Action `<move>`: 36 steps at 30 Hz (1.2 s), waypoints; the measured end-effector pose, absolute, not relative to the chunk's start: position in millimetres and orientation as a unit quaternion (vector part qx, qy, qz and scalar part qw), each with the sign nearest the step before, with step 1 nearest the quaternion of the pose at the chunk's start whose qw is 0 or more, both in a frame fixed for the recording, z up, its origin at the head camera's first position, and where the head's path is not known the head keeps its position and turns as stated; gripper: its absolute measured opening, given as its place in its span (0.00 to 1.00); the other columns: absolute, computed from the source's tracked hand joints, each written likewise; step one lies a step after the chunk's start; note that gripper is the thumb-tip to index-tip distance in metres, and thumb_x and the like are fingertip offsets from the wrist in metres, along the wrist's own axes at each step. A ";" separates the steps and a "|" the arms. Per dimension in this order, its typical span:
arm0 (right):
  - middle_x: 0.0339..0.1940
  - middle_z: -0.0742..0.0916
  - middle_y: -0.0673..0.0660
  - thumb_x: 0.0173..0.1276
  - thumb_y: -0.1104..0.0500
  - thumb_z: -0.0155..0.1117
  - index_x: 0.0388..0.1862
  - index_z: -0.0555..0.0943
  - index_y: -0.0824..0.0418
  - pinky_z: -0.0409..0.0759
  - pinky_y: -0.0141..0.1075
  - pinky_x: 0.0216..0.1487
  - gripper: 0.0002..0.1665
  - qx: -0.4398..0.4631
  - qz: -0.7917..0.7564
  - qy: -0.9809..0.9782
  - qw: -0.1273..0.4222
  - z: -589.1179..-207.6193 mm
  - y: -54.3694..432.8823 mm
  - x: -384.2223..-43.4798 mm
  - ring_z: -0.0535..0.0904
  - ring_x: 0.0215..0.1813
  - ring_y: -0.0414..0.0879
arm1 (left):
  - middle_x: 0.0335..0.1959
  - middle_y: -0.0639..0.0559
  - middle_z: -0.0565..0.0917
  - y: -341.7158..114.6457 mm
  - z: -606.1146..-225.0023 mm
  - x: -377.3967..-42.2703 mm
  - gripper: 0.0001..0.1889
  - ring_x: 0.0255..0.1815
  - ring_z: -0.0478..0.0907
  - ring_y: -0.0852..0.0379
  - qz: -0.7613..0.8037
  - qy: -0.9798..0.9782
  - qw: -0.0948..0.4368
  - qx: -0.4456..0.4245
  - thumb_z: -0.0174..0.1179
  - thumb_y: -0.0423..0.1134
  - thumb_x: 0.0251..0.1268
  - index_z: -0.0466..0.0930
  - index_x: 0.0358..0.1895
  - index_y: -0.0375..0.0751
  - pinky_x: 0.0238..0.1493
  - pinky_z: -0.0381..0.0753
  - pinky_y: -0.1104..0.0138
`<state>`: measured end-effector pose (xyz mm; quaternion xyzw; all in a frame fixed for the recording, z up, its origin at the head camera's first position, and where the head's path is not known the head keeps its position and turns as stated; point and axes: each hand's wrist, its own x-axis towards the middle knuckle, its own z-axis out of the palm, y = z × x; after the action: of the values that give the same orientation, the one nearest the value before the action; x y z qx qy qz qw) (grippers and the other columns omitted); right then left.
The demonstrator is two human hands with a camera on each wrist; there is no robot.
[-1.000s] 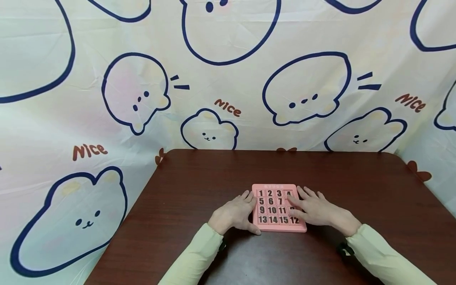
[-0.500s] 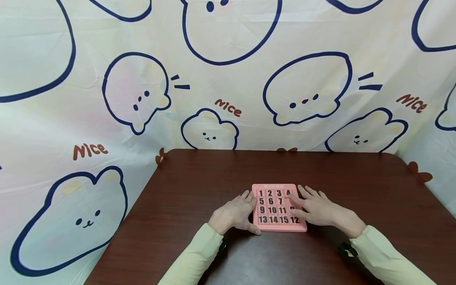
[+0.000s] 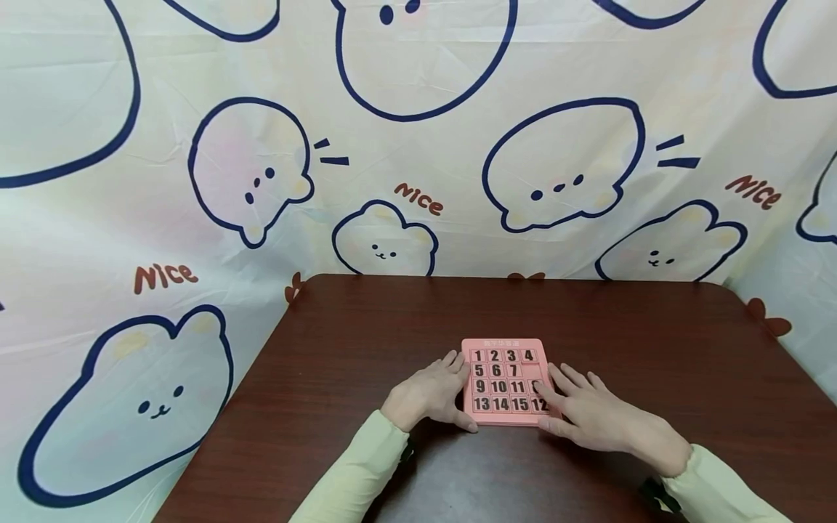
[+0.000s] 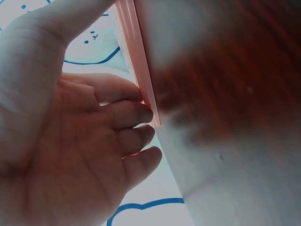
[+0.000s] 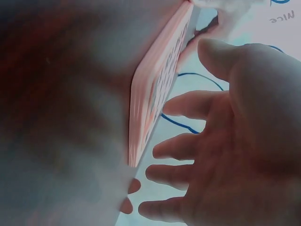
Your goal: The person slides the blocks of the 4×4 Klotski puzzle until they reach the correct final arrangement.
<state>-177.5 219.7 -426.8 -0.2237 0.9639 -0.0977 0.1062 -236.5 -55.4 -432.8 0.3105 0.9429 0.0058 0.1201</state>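
Observation:
A pink sliding number puzzle [image 3: 500, 420] lies flat on the table, its numbered tiles in rows. At the right end of the second row, beside the 7, is a gap in the tiles. My left hand [image 3: 428, 392] rests along the puzzle's left side, thumb at the front corner; the left wrist view has its extended fingers [image 4: 110, 89] at the frame's edge. Over the puzzle's right side, my right hand [image 3: 601, 418] is spread, index fingertip at the third-row right tile, mostly hiding its number. Its thumb reaches the front right corner, above the 12's lower edge.
The dark brown wooden table [image 3: 366, 319] extends around the puzzle on all sides. Behind and to the sides hangs a pale curtain [image 3: 458, 160] with bear outlines and "Nice" lettering. Both forearms wear light green sleeves [image 3: 353, 468].
My right hand has moved toward the front edge, its index finger going from near the 4 down to the third-row tile. The 4 is now uncovered. The left hand stays put.

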 end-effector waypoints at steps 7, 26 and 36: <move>0.77 0.63 0.70 0.70 0.34 0.54 0.73 0.69 0.57 0.53 0.74 0.67 0.41 -0.222 -0.099 0.964 0.111 -432.3 219.6 -172.1 0.53 0.77 0.70 | 0.80 0.44 0.54 -55.6 -433.1 -236.4 0.58 0.81 0.50 0.49 0.008 0.942 0.117 0.313 0.68 0.68 0.48 0.54 0.77 0.39 0.78 0.59 0.60; 0.75 0.63 0.74 0.70 0.33 0.54 0.72 0.70 0.58 0.54 0.75 0.66 0.41 -0.211 -0.099 0.966 0.114 -436.2 220.1 -189.8 0.55 0.76 0.72 | 0.79 0.42 0.55 -55.3 -429.6 -233.6 0.57 0.81 0.51 0.48 0.013 0.941 0.121 0.315 0.69 0.67 0.49 0.54 0.77 0.38 0.78 0.59 0.60; 0.76 0.63 0.73 0.69 0.33 0.55 0.73 0.69 0.57 0.54 0.74 0.67 0.42 -0.196 -0.080 0.971 0.112 -438.0 216.8 -202.6 0.55 0.76 0.71 | 0.80 0.44 0.54 -55.4 -430.6 -233.5 0.57 0.81 0.50 0.49 0.015 0.944 0.125 0.305 0.69 0.67 0.49 0.53 0.78 0.40 0.77 0.60 0.61</move>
<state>-202.6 216.8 -438.0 -0.1963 0.9708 -0.0804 0.1125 -233.5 -55.4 -430.6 0.3055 0.9438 0.0150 0.1251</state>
